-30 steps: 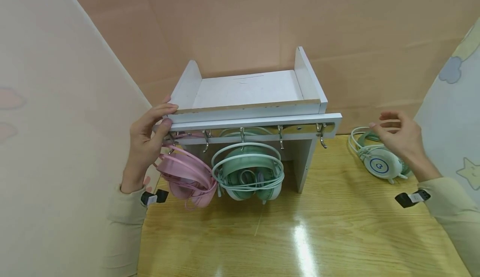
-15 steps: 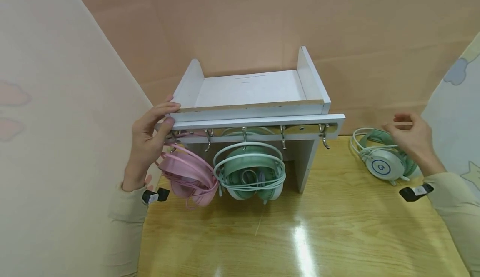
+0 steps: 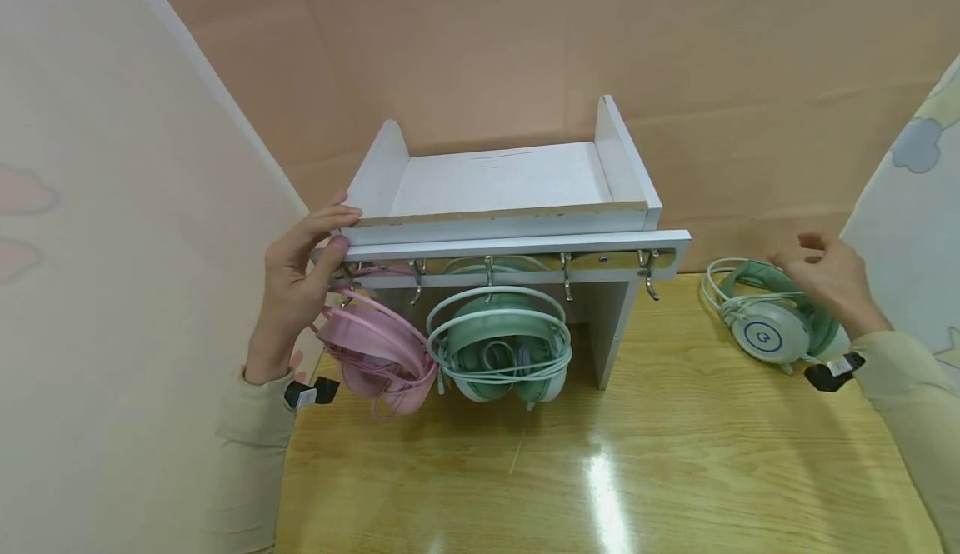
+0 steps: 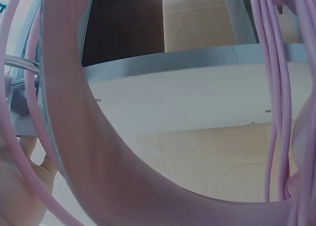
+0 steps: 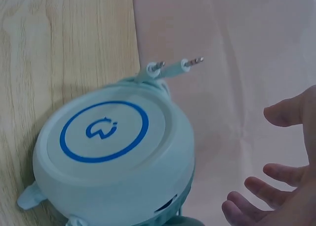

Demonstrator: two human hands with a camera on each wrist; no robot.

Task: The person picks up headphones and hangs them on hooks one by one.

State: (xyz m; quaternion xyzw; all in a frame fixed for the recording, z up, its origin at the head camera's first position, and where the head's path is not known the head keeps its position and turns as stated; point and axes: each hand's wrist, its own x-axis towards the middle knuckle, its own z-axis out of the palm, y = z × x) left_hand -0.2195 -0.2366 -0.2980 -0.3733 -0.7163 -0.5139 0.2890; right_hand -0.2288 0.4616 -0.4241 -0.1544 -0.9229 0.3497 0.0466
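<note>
While my left hand (image 3: 298, 275) grips the left end of the white rack (image 3: 495, 183), my right hand (image 3: 828, 279), thumb parted wide from fingers, is near the green-and-white headset (image 3: 767, 336) lying on the wooden table (image 3: 675, 454).

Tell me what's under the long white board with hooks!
Curved pink headphones and curved mint-green headphones hang there on silver metal hooks. What is right behind the green ones is covered.

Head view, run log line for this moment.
Left hand: grips white wooden hook rack; right hand: empty, near mint-green corded headphones; hung: pink corded headphones, second mint-green pair
</note>
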